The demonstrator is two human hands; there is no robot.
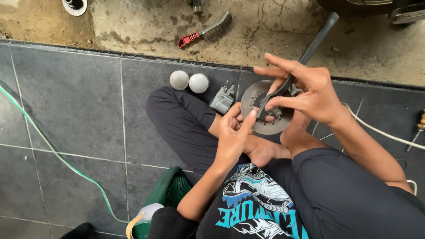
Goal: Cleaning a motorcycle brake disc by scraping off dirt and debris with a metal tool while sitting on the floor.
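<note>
Both hands are engaged over a round perforated metal disc [265, 126] that rests against the person's bare feet on the dark tiled floor [66, 102]. Left hand [233, 132] is closed on the near edge of the disc, thumb raised along its face. Right hand [310, 88] grips a long dark tool [310, 48] partway down its shaft; the handle rises up and to the right, and the working tip touches the disc near its centre hub.

Just left of the disc lies a small grey metal part [222, 99], with two pale grey round caps [189, 82] side by side beyond it. A red-handled wire brush [204, 32] lies well apart on the concrete strip. A green cable [57, 155] crosses the tiles at left, and a white cord [380, 130] runs at right. A green basket [170, 190] stands beside the person's left knee.
</note>
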